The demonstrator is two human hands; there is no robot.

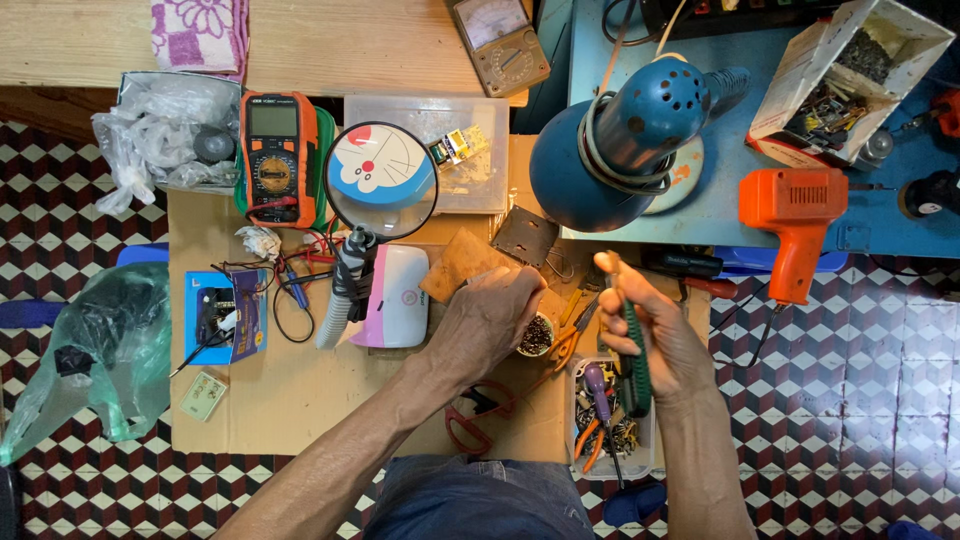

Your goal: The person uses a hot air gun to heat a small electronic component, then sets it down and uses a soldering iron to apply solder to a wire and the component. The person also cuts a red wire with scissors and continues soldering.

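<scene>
Holding a green-handled tool (634, 350) in our right hand (650, 335), we press our left hand (490, 320) down on the cardboard-topped bench (300, 400).

Our right fingers wrap tight round the handle, thumb up, tool upright above a clear tray of pliers and screwdrivers (608, 420). Our left hand curls palm-down over something small; we cannot tell what, or whether it grips. Between both hands sits a small round tin (536, 336). Further left stand a magnifying glass (382, 182) and an orange multimeter (277, 158); a blue desk lamp (610, 140) hangs ahead.
</scene>
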